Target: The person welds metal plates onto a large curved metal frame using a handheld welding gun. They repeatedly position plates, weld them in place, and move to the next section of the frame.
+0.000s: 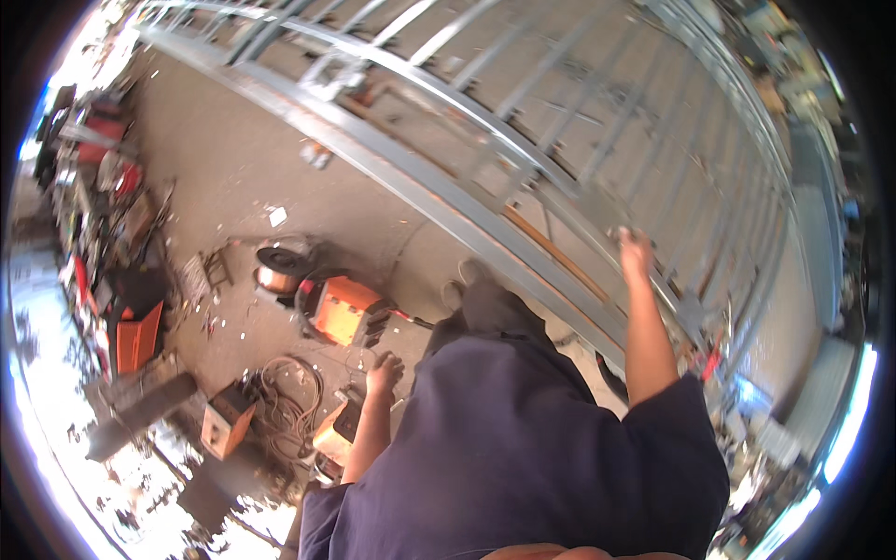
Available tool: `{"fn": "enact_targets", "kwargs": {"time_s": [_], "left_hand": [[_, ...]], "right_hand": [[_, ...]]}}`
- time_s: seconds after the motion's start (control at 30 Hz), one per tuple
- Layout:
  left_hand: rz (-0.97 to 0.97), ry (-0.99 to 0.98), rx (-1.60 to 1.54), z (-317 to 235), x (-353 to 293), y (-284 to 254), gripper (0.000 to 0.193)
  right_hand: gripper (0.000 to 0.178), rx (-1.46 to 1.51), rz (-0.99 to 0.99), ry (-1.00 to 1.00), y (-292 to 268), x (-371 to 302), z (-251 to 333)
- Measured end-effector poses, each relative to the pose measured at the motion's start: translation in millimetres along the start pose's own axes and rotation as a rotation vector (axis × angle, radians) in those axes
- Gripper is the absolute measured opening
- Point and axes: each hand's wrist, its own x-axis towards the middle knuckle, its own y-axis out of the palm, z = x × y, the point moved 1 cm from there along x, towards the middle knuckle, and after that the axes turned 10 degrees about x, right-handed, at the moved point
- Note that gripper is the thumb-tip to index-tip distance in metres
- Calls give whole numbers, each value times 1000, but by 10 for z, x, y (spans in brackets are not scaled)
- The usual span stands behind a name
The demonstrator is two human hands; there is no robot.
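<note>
My right hand (637, 254) reaches out over the near side of a large grey metal frame (411, 177) with many parallel bars. Its fingers are smeared by motion, and a small dark spot shows at their tips. Whether it touches the frame or holds something, I cannot tell. My left hand (384, 373) hangs low at my side, its fingers loosely apart with nothing visible in them. Beyond it on the floor stands an orange and black machine (341, 310) with a cable coming out toward my legs.
A wire spool (278, 280) sits beside the machine. Coiled cable (291, 397) and an orange box (228, 420) lie at lower left. Clutter (112, 177) is piled along the left edge. Grey sheets or panels (814, 224) stand at the far right. Small scraps dot the floor.
</note>
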Motion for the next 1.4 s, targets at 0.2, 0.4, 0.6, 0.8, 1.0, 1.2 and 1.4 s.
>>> {"fn": "enact_targets", "kwargs": {"time_s": [0.2, 0.4, 0.6, 0.8, 1.0, 1.2, 1.4], "left_hand": [[-92, -192, 178, 156, 251, -410, 38], [-207, -162, 611, -1019, 196, -549, 46], [-387, -87, 504, -1868, 919, -1201, 52], [-381, -79, 418, -2305, 1973, -2045, 46], [-262, -84, 127, -3886, 2041, -3536, 41], [-393, 84, -2, -4351, 2654, -4448, 39], [-393, 50, 85, -5163, 3343, -5234, 42]], "right_hand": [[37, -9, -233, -392, 247, -239, 438], [25, 316, 162, -554, 1144, -997, 2585], [24, 407, 576, -746, 1844, -1645, 4311], [23, 393, 691, -877, 3011, -1950, 5689], [29, 373, 936, -703, 4436, -2421, 7360], [34, 204, 1149, -552, 5565, -2798, 8961], [38, 105, 1116, -291, 6829, -2866, 10028]]}}
